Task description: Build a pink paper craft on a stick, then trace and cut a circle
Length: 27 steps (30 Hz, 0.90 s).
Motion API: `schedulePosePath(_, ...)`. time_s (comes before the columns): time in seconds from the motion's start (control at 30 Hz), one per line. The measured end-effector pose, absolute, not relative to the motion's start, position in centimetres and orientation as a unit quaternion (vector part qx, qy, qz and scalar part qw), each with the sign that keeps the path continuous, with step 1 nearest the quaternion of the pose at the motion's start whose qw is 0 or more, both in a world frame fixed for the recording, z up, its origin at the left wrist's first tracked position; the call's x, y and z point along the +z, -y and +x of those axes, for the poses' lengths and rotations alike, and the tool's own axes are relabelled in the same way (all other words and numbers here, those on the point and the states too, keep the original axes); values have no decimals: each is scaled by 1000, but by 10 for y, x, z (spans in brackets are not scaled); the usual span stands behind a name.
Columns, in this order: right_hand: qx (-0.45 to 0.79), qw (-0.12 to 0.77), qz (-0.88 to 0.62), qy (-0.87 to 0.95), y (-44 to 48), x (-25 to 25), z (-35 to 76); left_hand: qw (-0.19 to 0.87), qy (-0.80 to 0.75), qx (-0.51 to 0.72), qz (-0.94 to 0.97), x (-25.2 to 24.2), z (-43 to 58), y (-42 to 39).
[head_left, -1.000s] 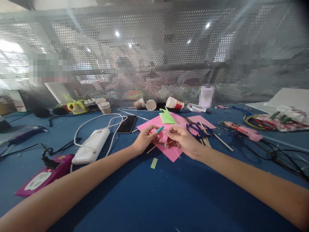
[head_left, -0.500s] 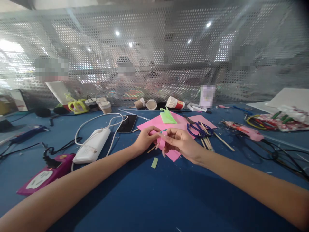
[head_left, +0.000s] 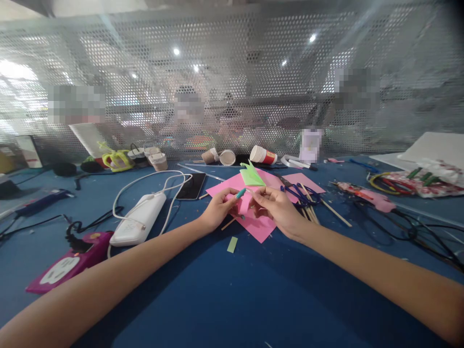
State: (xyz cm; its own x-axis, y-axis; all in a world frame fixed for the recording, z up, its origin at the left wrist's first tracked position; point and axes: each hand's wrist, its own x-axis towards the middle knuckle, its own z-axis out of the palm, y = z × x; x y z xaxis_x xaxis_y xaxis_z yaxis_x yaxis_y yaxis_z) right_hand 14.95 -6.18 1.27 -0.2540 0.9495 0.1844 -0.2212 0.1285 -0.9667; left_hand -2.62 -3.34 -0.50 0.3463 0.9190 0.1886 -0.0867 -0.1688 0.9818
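Between my two hands, over the blue table, is a small curled strip of pink paper (head_left: 245,203). My left hand (head_left: 219,209) pinches its left side, with a teal-nailed thumb on top. On the other side, my right hand (head_left: 272,207) grips the strip with thumb and fingertips; the fingers partly hide it. Beneath and behind the hands lie pink paper sheets (head_left: 261,231). A folded green paper piece (head_left: 253,175) rests on them. Blue-handled scissors (head_left: 310,194) lie right of my right hand, beside several thin wooden sticks (head_left: 337,214).
A small green paper scrap (head_left: 232,244) lies nearer me. To the left are a white power bank (head_left: 139,220) with a cable, a black phone (head_left: 191,186) and a purple power strip (head_left: 72,261). Paper cups (head_left: 263,154) line the back. A pink-handled tool (head_left: 366,195) lies right.
My left thumb has come up and now shows its teal nail. My right fingers have shifted around the strip, and the two hands' fingertips are slightly farther apart.
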Motion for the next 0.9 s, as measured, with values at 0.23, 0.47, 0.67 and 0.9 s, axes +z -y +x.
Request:
schedulePosePath(0.23, 533, 529, -344, 565, 60, 6, 149, 546, -330, 482, 601, -8, -27, 30)
schedulePosePath(0.47, 383, 509, -371, 675, 55, -10, 150, 477, -344, 501, 635, 3, -26, 38)
schedulePosePath(0.67, 290, 543, -349, 707, 56, -13, 151, 463, -361, 498, 638, 3, -27, 37)
schedulePosePath(0.9, 329, 594, -338, 652, 50, -17, 150, 519, -346, 511, 591, -5, -27, 30)
